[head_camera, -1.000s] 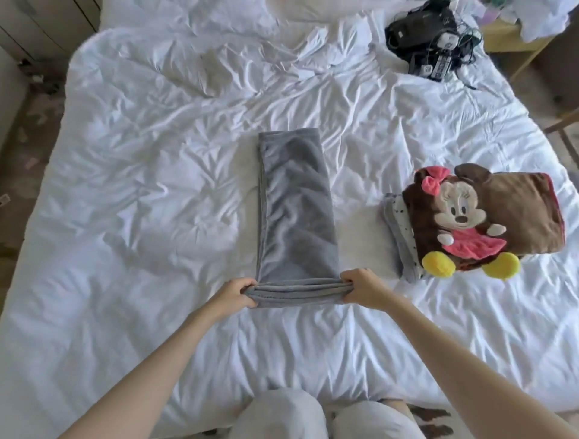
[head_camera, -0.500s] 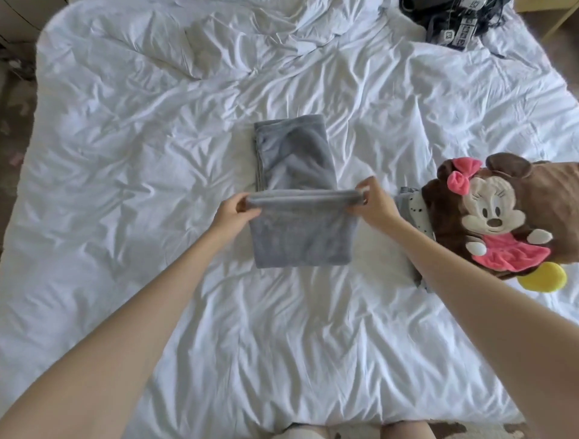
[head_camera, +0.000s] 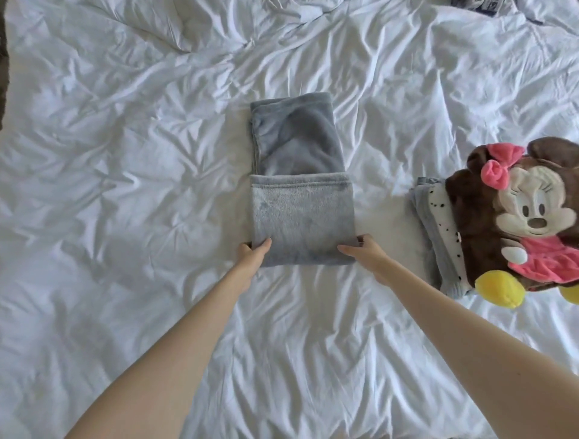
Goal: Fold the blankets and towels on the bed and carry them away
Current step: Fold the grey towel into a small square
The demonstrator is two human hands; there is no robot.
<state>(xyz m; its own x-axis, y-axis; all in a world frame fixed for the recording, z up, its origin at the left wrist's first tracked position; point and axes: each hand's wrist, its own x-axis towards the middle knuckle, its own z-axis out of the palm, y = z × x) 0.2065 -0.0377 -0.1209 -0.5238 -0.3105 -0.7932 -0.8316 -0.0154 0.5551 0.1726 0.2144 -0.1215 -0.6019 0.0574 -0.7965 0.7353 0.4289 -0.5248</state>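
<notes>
Both forearms extend from the near edge of the frame toward the centre of the bed. The left hand (head_camera: 253, 254) grips the near-left corner of the grey blanket (head_camera: 300, 225), with the thumb laid on the top layer and the fingers curled at the side edge. The right hand (head_camera: 366, 254) grips the near-right corner in the same way, thumb on top and fingers wrapped round the right edge. The grey blanket lies flat at the centre of the white duvet (head_camera: 125, 194), folded into a narrow strip. Its near portion is doubled over the strip, and the hemmed edge of that layer runs straight across the middle. The far portion remains uncovered beyond the hem. To the right, well apart from the grey blanket, a stack of folded cloths (head_camera: 437, 232) rests on the duvet, grey at the outside and white with dark dots inside. A brown plush piece (head_camera: 476, 219) bearing a mouse figure with a pink bow lies on top of this stack. The duvet is heavily creased across the whole surface. At the far edge, dark objects (head_camera: 470, 3) are cut off by the frame and cannot be identified.
</notes>
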